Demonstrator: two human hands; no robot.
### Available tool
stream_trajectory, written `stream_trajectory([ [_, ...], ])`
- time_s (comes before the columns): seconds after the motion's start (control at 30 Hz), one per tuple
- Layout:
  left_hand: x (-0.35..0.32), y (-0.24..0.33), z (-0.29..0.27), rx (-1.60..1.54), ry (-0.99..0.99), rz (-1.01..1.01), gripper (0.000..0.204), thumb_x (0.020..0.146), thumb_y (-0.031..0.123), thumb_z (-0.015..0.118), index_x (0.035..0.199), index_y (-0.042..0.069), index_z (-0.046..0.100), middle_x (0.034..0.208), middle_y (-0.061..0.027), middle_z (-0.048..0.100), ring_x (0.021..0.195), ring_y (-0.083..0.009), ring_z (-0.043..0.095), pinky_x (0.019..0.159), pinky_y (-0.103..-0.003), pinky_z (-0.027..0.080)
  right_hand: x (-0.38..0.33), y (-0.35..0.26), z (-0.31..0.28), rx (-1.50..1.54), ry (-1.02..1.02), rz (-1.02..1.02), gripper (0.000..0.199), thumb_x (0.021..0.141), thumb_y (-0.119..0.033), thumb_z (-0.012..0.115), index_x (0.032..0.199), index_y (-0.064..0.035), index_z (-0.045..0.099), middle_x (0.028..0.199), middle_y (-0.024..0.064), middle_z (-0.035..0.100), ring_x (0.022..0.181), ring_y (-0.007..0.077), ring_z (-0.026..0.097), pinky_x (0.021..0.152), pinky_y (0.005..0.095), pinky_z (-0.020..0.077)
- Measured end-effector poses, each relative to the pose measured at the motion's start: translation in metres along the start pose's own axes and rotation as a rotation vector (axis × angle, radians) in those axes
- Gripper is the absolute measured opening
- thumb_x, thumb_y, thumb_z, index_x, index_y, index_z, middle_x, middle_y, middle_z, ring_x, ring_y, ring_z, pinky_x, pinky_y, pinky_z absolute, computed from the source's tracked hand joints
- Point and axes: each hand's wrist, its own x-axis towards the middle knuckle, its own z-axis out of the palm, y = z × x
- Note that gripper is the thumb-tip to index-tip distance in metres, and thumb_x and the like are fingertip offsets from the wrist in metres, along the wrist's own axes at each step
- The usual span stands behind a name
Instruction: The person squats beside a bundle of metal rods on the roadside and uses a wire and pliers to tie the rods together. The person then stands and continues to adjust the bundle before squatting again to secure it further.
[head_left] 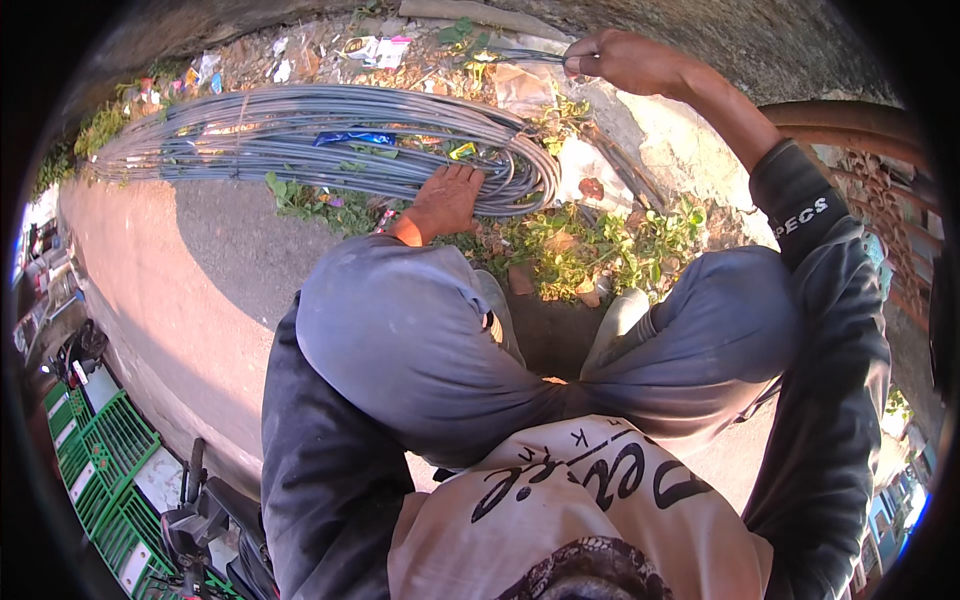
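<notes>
A long bundle of thin grey steel rods (300, 135) lies on the ground ahead of my knees and bends back on itself in a tight loop (535, 175) at its right end. My left hand (445, 200) lies flat on the rods near that loop, fingers spread, pressing on them. My right hand (620, 60) is raised at the far upper right, fist closed around the end of one or two thin rods (530, 55) that run off to the left. I am squatting, with both knees between me and the bundle.
Weeds (600, 245), dry leaves and litter (375, 48) cover the ground around the rods. An asphalt road (190, 270) runs along the left. Green crates (105, 465) and a motorbike (200, 520) stand at the lower left. A rusty pipe (850, 115) curves on the right.
</notes>
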Motion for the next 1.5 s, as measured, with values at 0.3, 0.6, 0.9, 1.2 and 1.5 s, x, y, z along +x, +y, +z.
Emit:
stream_trajectory([
  [0.3, 0.006, -0.006, 0.01, -0.024, 0.091, -0.008, 0.045, 0.078, 0.012, 0.061, 0.121, 0.001, 0.055, 0.123, -0.0186, 0.058, 0.122, -0.0342, 0.052, 0.106, -0.042, 0.038, -0.018, -0.014, -0.005, -0.142, -0.176, 0.018, 0.036, 0.105, -0.029, 0.046, 0.13, -0.011, 0.065, 0.117, 0.0187, 0.069, 0.11, 0.0345, 0.065, 0.097, 0.0463, 0.0477],
  [0.6, 0.008, -0.004, 0.004, -0.032, 0.067, -0.004, 0.043, 0.076, 0.009, 0.061, 0.117, -0.003, 0.057, 0.12, -0.0209, 0.058, 0.12, -0.0364, 0.052, 0.106, -0.043, 0.039, -0.041, 0.018, 0.011, -0.049, -0.327, 0.217, 0.038, 0.104, -0.025, 0.045, 0.135, -0.0091, 0.06, 0.125, 0.0181, 0.066, 0.116, 0.0348, 0.062, 0.098, 0.0461, 0.0465],
  [0.9, 0.009, -0.011, 0.002, -0.065, 0.002, 0.038, 0.04, 0.076, 0.008, 0.06, 0.113, -0.004, 0.057, 0.119, -0.0218, 0.057, 0.119, -0.0369, 0.052, 0.105, -0.044, 0.04, -0.096, 0.087, 0.043, 0.107, -0.525, 0.358, 0.031, 0.102, -0.025, 0.052, 0.124, -0.0079, 0.067, 0.101, 0.0134, 0.071, 0.088, 0.0253, 0.062, 0.08, 0.0402, 0.0488],
  [1.2, 0.018, -0.013, 0.004, -0.044, -0.044, -0.009, 0.045, 0.074, 0.008, 0.065, 0.117, -0.002, 0.058, 0.124, -0.0197, 0.056, 0.123, -0.0351, 0.051, 0.107, -0.043, 0.039, -0.097, 0.061, 0.079, -0.025, -0.797, 0.429, 0.031, 0.095, -0.023, 0.057, 0.121, -0.016, 0.072, 0.09, 0.008, 0.07, 0.086, 0.0199, 0.065, 0.07, 0.0389, 0.0511],
  [1.5, 0.009, -0.021, -0.003, -0.107, -0.179, -0.009, 0.057, 0.065, 0.01, 0.073, 0.119, -0.002, 0.058, 0.124, -0.0212, 0.055, 0.125, -0.0381, 0.049, 0.107, -0.044, 0.04, -0.138, 0.035, 0.322, 0.465, -0.109, 0.575, 0.029, 0.099, -0.032, 0.058, 0.12, -0.0156, 0.07, 0.11, 0.0154, 0.071, 0.1, 0.0331, 0.067, 0.088, 0.0428, 0.0517],
])
